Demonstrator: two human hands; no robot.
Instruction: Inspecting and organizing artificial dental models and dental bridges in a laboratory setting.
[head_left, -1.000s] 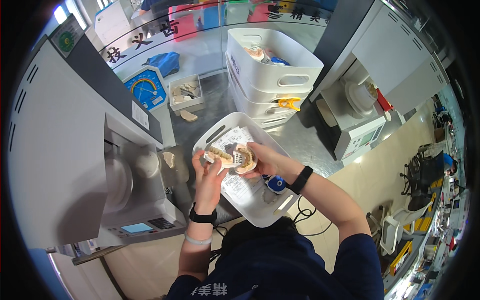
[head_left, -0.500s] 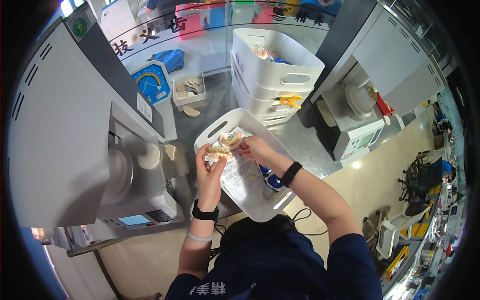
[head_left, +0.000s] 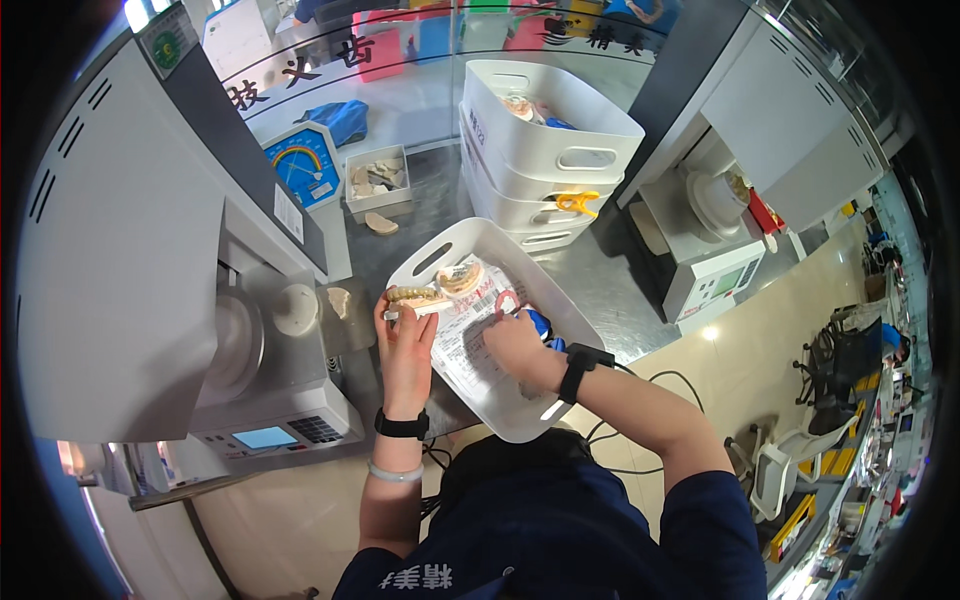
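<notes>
My left hand [head_left: 405, 355] grips a dental model [head_left: 416, 297] with a row of yellowish teeth on a pale base, raised over the left rim of a white plastic tray [head_left: 411, 268]. A second dental model [head_left: 460, 279] rests in the tray's far end, on the papers. My right hand [head_left: 522, 348] is down inside the tray, over a printed sheet [head_left: 462, 345], its fingers curled. What they hold, if anything, is hidden. Just beyond those fingers shows a small pinkish-red ring-shaped thing [head_left: 507, 300]. Blue pieces [head_left: 541, 323] lie beside the right hand, partly covered by it.
Stacked white bins [head_left: 552, 165] with a yellow clip [head_left: 577, 203] stand behind the tray. A small box of plaster pieces [head_left: 378, 182] and a blue dial gauge [head_left: 303, 168] are at the far left. White machines flank the metal bench, one left [head_left: 270, 400], one right [head_left: 715, 270].
My left hand has moved slightly left and tilted its dental model. My right hand has left the second model and come nearer, down over the sheet, fingers now curled.
</notes>
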